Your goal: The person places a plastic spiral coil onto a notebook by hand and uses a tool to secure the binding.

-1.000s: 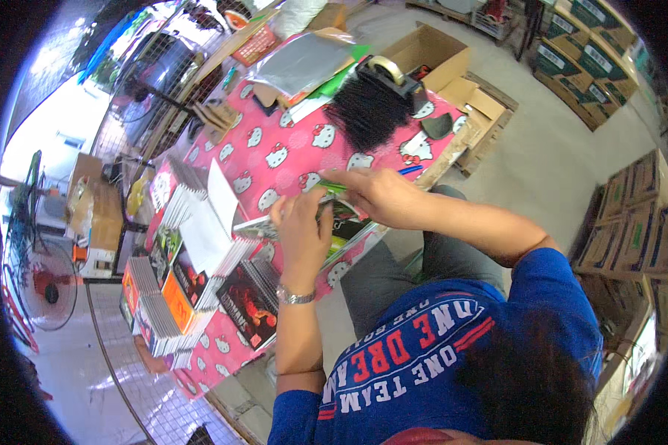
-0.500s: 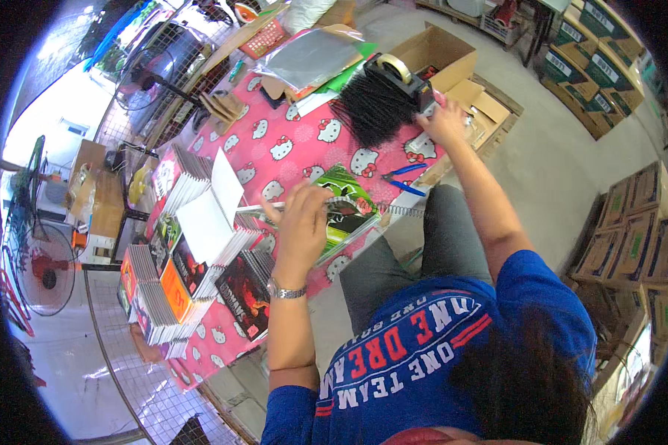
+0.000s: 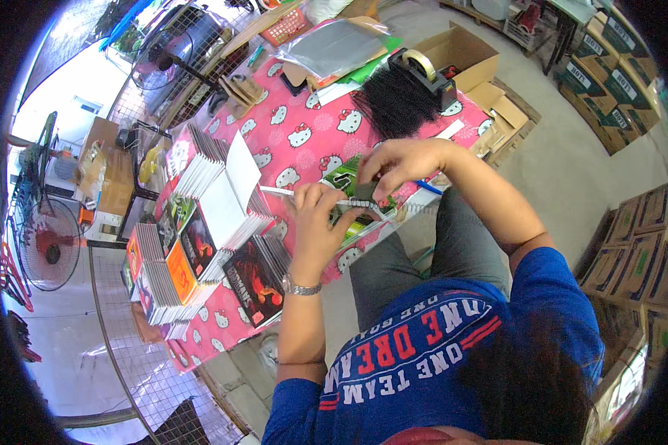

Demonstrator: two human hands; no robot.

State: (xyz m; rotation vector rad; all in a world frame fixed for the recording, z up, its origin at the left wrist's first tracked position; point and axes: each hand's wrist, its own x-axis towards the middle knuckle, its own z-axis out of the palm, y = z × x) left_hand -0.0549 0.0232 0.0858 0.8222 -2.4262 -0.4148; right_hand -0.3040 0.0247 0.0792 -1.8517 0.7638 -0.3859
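Half a second ago the right hand (image 3: 407, 162) was out by the tape dispenser (image 3: 439, 90); now it's back over the green-covered spiral notebook (image 3: 341, 178), its fingers pinching a dark grey-green pad (image 3: 364, 190) against the binding. So both hands are at the spine together. The left hand (image 3: 318, 226) has its fingers curled round the notebook's bound edge, at the near right side of the tabletop (image 3: 304, 159), loose wire coil (image 3: 423, 210) trailing right. Lettering marks the notebook cover, blue shirt (image 3: 416, 348) and far-right cartons (image 3: 607, 83).
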